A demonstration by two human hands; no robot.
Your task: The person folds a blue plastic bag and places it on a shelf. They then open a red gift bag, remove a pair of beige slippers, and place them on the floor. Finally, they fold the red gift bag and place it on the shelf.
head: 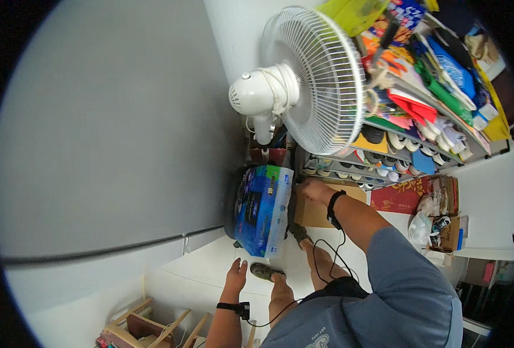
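A blue plastic-wrapped multipack (pixel 257 213), apparently of tissue, stands on a dark support beside a large grey panel. My left hand (pixel 236 276) is just in front of its near end, fingers extended and apart, holding nothing. On the pack's right side, my right hand (pixel 314 190) hovers over or touches a brown cardboard box (pixel 326 206). Its fingers are curled and partly hidden, so I cannot tell whether they grip anything. Both wrists wear black straps with cables. Behind the pack rises a white electric fan (pixel 263 89), its cord wound around the motor housing.
A shoe rack (pixel 396 143) full of shoes, with bags piled on top, lines the right side. The grey panel (pixel 109 122) bounds the left. Wooden stools (pixel 148 326) stand at lower left. A red printed box (pixel 396 198) and a small carton (pixel 450 235) lie farther right.
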